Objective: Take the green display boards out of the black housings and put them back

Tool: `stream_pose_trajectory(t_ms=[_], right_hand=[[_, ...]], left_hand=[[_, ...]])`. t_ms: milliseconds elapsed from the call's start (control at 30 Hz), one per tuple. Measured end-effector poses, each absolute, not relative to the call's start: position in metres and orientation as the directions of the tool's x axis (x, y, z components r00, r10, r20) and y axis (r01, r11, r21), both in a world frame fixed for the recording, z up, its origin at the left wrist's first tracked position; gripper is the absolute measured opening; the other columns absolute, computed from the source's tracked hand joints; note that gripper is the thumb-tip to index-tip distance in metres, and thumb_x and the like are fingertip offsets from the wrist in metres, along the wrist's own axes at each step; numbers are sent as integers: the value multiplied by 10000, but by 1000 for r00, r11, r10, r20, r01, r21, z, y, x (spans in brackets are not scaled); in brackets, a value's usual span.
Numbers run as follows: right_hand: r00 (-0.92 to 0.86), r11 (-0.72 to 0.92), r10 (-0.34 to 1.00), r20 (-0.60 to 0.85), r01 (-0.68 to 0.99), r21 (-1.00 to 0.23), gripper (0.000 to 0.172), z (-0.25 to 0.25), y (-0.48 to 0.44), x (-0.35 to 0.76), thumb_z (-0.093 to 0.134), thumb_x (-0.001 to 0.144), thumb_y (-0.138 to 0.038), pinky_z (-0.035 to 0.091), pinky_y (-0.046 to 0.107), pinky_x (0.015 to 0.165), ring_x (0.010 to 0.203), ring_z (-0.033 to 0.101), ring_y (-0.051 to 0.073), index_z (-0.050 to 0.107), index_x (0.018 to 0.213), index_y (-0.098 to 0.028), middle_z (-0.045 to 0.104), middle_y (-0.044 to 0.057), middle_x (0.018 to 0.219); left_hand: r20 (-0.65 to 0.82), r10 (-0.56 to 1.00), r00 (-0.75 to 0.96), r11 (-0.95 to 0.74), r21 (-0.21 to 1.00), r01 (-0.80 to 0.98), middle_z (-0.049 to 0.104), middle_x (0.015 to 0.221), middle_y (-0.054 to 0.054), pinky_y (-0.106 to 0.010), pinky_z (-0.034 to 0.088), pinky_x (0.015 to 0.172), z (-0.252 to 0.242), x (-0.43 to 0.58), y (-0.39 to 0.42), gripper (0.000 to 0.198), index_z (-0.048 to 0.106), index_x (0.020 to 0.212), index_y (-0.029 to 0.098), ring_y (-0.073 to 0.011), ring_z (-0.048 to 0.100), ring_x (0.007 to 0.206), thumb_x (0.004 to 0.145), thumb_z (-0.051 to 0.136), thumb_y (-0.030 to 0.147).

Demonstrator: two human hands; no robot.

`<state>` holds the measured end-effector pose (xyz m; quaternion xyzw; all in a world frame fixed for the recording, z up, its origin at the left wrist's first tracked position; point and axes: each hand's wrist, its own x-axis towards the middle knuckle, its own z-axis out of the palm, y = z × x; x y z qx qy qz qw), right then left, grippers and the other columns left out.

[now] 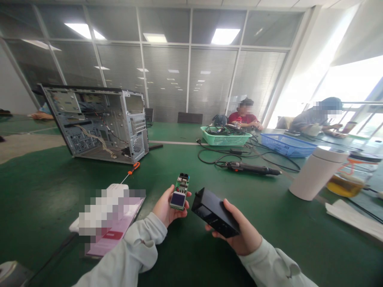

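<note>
My left hand [166, 208] is closed around a small green circuit board [180, 192] with a square display and connectors at its far end. My right hand [241, 231] grips a black rectangular plastic housing [214, 212], its open end turned towards the board. Both are held just above the green table [185, 159], a few centimetres apart. Pale sleeves cover both forearms.
An open computer case [98, 121] stands at the back left, an orange-handled screwdriver [131, 169] in front of it. A pink booklet [115, 229] lies left. An electric screwdriver [251, 168], green basket [226, 137], blue basket [287, 144], white cup [317, 172] and jar [353, 175] sit right. Two people sit at the far side.
</note>
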<state>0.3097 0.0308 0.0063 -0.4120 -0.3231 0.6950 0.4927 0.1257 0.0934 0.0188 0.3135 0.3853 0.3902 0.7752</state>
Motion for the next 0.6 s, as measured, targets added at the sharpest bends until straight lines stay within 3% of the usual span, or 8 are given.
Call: stream_pose_trajectory(t_ms=[167,333,467,600], right_hand=[[-374,-568,822,-430,-479,-669,590,17,27,309,267,868,-571,448,243,501,556,585,195,608,825,-92,571,94,584],[-488,-654,756,-436,-575,-491,658,15,29,309,201,896,-573,397,186,443,458,512,138,604,682,-99,517,64,511],[-472,-627,778,-414,-615,-478,664,9,32,311,159,922,-533,321,166,386,391,419,112,621,735,-94,435,29,447],[-456,-600,800,-390,-631,-492,680,9,34,311,124,930,-545,330,160,384,393,431,107,621,803,-99,467,35,478]], left_hand=[[-360,839,408,510,782,-358,600,523,-41,-227,435,473,18,126,93,503,605,932,86,-121,542,419,860,276,459],[-367,841,398,507,792,-340,604,540,-50,-235,444,484,21,127,92,504,578,1013,67,-124,544,422,867,274,442],[-376,842,387,505,802,-319,595,528,-48,-226,441,476,25,128,90,495,573,981,56,-120,539,414,880,238,405],[-370,845,385,499,805,-321,592,524,-50,-226,440,476,25,128,90,491,573,956,57,-123,539,416,879,238,408]])
